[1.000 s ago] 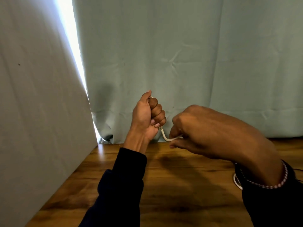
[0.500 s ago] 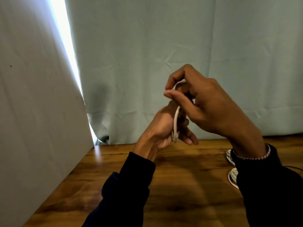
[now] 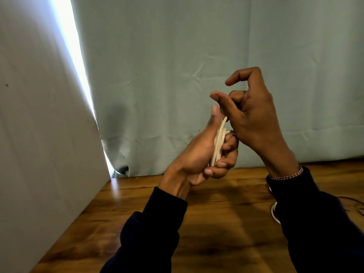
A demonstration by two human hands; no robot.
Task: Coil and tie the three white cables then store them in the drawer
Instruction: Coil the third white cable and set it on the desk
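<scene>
A white cable (image 3: pixel 219 143) is wound in several loops round the fingers of my left hand (image 3: pixel 199 152), which is raised above the wooden table (image 3: pixel 216 217) with its thumb pointing up. Just right of it and a little higher, my right hand (image 3: pixel 250 115) holds the cable's free strand where it rises from the coil; its index finger is lifted and bent, and the strand runs behind its thumb. Another coiled white cable (image 3: pixel 274 211) lies on the table at the right, mostly hidden by my right sleeve. No drawer is in view.
A grey-green curtain (image 3: pixel 197 66) hangs along the table's far edge. A pale panel (image 3: pixel 39 134) closes off the left side, with a bright gap of daylight between the two. A thin dark wire (image 3: pixel 354 203) shows at the right edge.
My right hand rose from beside my left fist to above it, carrying the strand over my left hand. My left hand loosened from a fist, and the loops now show round its fingers.
</scene>
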